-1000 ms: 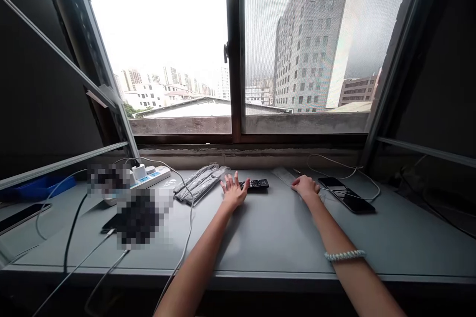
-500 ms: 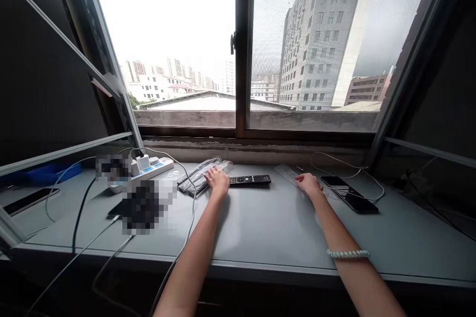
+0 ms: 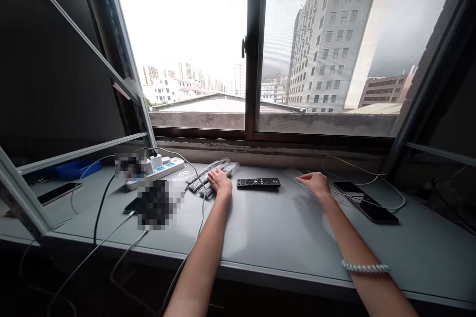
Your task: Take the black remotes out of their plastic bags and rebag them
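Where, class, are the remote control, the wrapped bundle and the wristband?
Remote control (image 3: 258, 183): head view, middle of its buttons.
Wrapped bundle (image 3: 195, 184): head view, its left part.
Wristband (image 3: 366, 268): head view, middle of its band.

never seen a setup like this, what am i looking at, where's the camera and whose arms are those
There's no machine here: these are a person's own bare arms, seen by a camera on their head that looks forward and down at a grey table by a window. The left hand rests on some clear-wrapped dark packets. The right hand has its fingertips at a thin piece of clear plastic; whether it is gripped is hard to tell. Between the hands lies a black remote. A dark phone lies to the right, a white power strip to the left, and pixelated patches hide some things there.
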The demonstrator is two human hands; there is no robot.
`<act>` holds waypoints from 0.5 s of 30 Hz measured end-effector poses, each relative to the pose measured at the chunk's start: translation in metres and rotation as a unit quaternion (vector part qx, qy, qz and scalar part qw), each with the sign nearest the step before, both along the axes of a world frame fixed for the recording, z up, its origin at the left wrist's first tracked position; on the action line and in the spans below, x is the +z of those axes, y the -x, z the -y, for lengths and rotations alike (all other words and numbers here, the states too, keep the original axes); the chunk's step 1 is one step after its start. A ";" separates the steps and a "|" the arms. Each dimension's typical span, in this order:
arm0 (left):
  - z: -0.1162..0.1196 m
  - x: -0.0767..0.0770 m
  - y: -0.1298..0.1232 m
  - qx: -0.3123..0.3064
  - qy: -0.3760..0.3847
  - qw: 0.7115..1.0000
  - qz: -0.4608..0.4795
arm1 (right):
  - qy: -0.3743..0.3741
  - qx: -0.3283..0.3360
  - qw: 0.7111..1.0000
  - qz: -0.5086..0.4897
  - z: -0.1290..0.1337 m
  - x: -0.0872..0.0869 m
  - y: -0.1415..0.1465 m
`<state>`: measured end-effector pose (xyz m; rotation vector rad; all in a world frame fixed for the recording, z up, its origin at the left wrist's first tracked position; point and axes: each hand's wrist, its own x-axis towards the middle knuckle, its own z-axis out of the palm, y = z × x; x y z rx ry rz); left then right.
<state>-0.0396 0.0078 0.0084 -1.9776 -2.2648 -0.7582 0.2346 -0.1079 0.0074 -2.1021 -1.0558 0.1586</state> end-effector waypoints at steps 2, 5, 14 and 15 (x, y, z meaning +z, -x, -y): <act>0.002 0.001 0.001 -0.008 0.004 1.000 0.003 | 0.000 -0.003 1.000 0.003 0.001 0.001 0.003; 0.005 0.002 -0.002 -0.016 0.009 1.000 0.003 | 0.005 0.000 1.000 0.020 0.000 0.001 0.009; 0.034 0.028 -0.028 -0.179 -0.175 0.968 0.024 | -0.092 0.145 0.985 -0.011 -0.015 -0.008 0.018; 0.039 0.030 -0.032 -0.209 -0.189 0.959 0.019 | -0.111 0.170 0.979 -0.031 -0.017 -0.009 0.019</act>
